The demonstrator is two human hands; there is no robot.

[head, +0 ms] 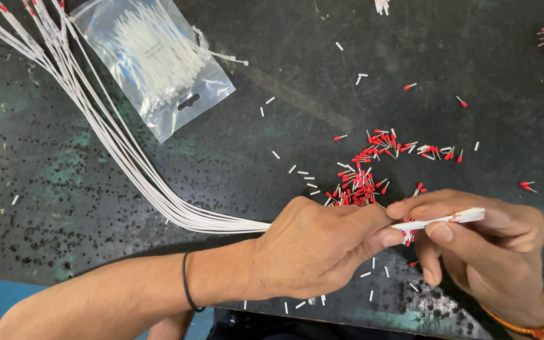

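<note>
A bundle of thin white wires [439, 220] is pinched between both hands: the left hand [313, 249] closed around it, the right hand [486, 242] gripping its free ends between thumb and fingers. Just beyond the hands, red ferrules [363, 179] lie scattered on the dark tabletop [45, 189]; farther past the left hand, a clear bag of cable ties [155, 60].

White wire bundle [127, 164] — curving across dark bench, ends pinched, red-tipped ferrule [456, 218] on one end
</note>
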